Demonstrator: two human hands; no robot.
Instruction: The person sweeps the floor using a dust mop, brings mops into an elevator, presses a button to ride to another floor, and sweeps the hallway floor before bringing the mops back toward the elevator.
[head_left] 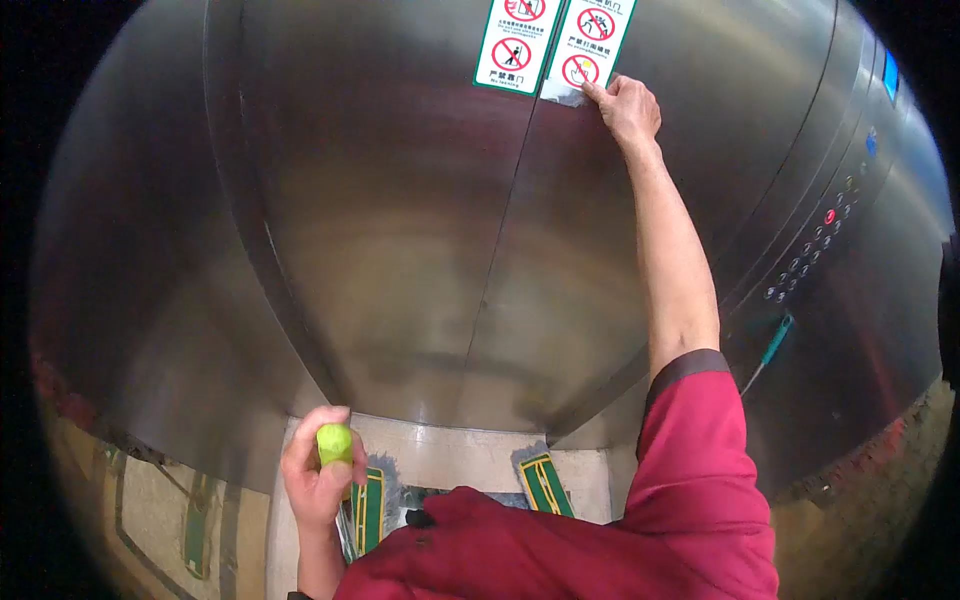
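Observation:
My left hand (318, 468) is low at the left, its fingers wrapped round a yellow-green rounded object (335, 443); its exact kind is unclear. My right arm reaches up to the metal elevator doors (400, 230). There my right hand (632, 108) is closed, thumb and fingertips at the lower right corner of the right-hand warning sticker (597, 28). A greyish strip shows along that sticker's bottom edge. Just left of it, across the door seam, is a second warning sticker (515, 45) with a green border.
A panel of round buttons (808, 250), one lit red, runs down the right wall. Below it is a teal-handled tool (777, 340). Two green mop heads with grey fringes, one left (369, 510) and one right (545, 485), lie near the floor (450, 437).

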